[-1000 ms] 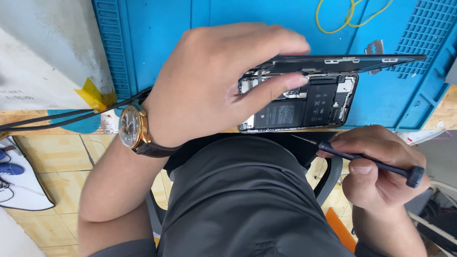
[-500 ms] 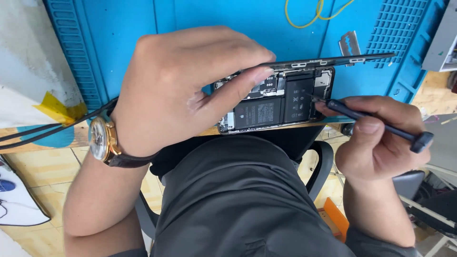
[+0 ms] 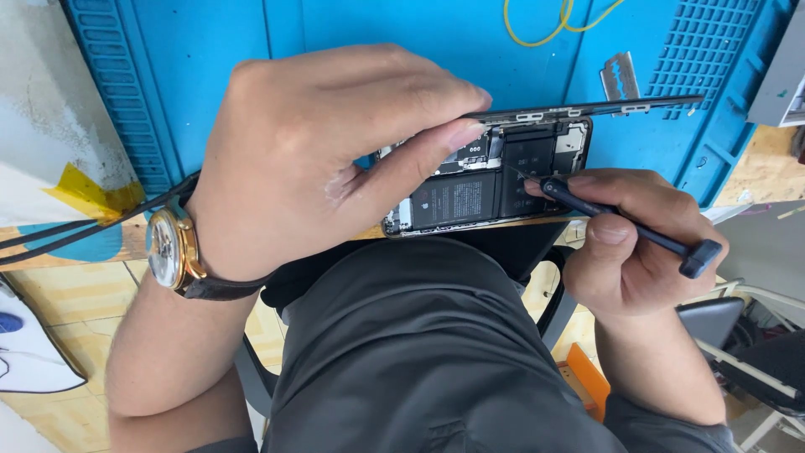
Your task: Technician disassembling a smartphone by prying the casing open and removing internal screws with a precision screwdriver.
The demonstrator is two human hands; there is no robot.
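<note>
Blue matting point(image 3: 319, 33) covers the worktop, and an opened phone point(image 3: 486, 189) lies at its near edge, insides showing. Above the phone, the left hand point(image 3: 319, 159) pinches the lifted screen panel point(image 3: 587, 109) between thumb and fingers, holding it raised along the phone's far side. Right of the phone, the right hand point(image 3: 629, 243) is clenched around a thin black tool point(image 3: 620, 222), its tip resting on the parts inside. A razor blade point(image 3: 620, 80) lies just beyond the screen panel. If the panel is swung too wide, any cable joining it to the phone could tear; a slip of the tip could gouge the battery.
</note>
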